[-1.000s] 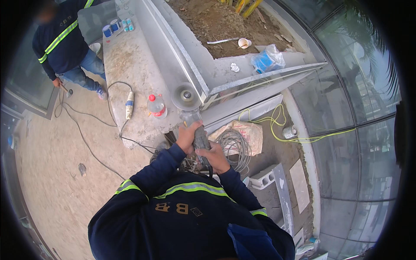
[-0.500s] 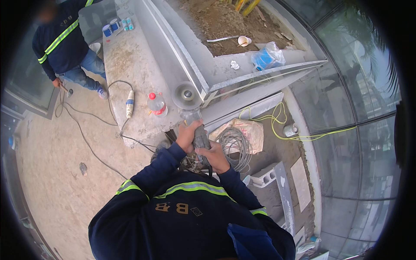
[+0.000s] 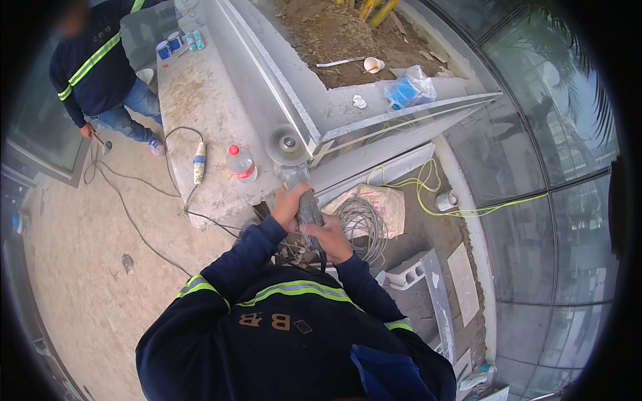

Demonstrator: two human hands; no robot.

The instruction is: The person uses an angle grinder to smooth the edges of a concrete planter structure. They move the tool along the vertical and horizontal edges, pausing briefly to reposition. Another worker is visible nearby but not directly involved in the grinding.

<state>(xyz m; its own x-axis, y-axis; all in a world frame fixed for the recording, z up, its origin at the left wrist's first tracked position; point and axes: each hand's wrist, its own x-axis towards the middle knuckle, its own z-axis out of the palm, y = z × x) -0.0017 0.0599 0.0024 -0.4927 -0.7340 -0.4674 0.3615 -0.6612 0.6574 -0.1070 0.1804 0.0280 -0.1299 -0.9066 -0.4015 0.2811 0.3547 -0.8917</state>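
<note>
Both my hands are wrapped round a dusty grey angle grinder [image 3: 309, 211]. My left hand [image 3: 288, 204] grips it near the head, and my right hand [image 3: 330, 238] closes on the body farther back. The grinder's round disc [image 3: 287, 144] lies beside the corner of the grey planter wall [image 3: 273, 80], with its metal-edged top. Whether the disc touches the corner, or is spinning, I cannot tell. To the left of the disc, a clear bottle with a red cap [image 3: 241, 164] stands on the concrete ledge [image 3: 200, 100].
A white power-tool body or connector [image 3: 199, 162] with a dark cable rests on the ledge. Coiled grey cable [image 3: 363, 227] lies on a sack to my right, near a hollow block [image 3: 406, 270]. A yellow cord [image 3: 468, 212] crosses there. Another person [image 3: 100, 67] stands far left, holding a hammer-like tool.
Almost nothing differs. The view has shifted very slightly; my hands keep the same hold on the angle grinder at the wall corner.
</note>
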